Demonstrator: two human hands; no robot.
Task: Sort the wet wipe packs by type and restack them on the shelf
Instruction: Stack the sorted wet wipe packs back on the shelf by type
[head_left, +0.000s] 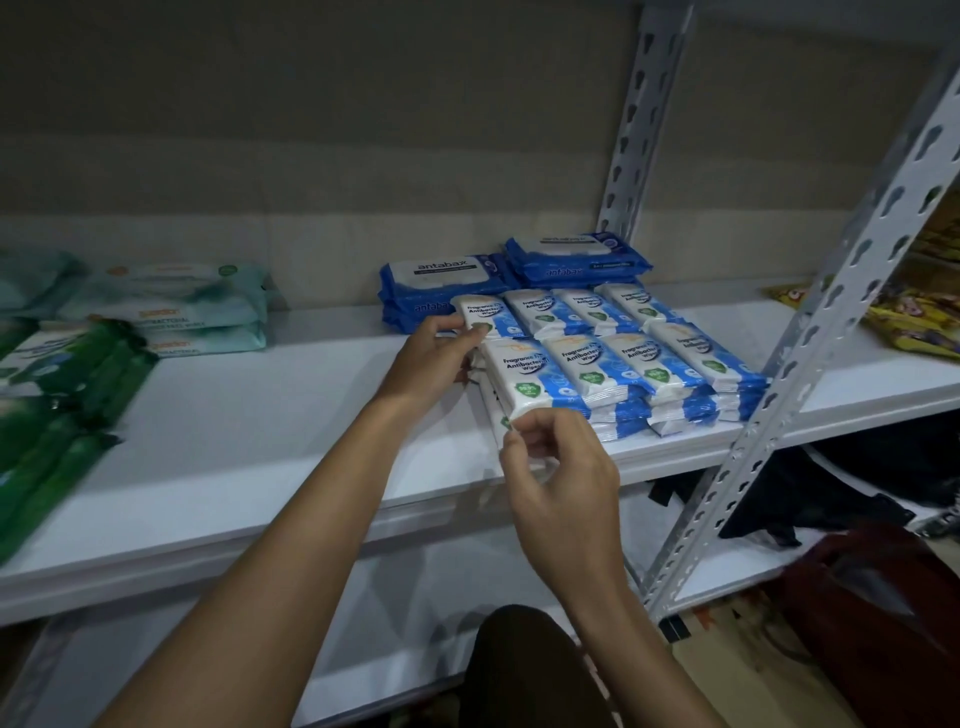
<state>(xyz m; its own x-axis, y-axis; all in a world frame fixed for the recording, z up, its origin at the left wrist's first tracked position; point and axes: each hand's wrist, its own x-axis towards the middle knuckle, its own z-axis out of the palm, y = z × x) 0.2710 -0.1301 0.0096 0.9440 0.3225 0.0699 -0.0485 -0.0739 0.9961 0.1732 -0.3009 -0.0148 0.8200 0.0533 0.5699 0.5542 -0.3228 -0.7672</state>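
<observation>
So they're mid-way through squaring up the blue-and-white Fragrance Free Antibacterial Wipes stack (613, 358) on the white shelf (291, 415), right side, near the front edge. The front-left pack (535, 379) is the one being fussed with. The left hand (431, 358) has its fingers curled against the far left end of that pack, thumb up by the back row, and the right hand (561, 467) is pinching the pack's near end between thumb and fingertips.

Behind the stack sit the dark blue antabax packs (441, 286), touching it. The pale mint packs (176, 301) are far left, and the green packs (67, 395) run down the near left, so the sorting looks mostly done to me.

Next move, I'd guess: seat this pack flush with its neighbour, without nudging the row sideways or letting it slide off the front edge.
</observation>
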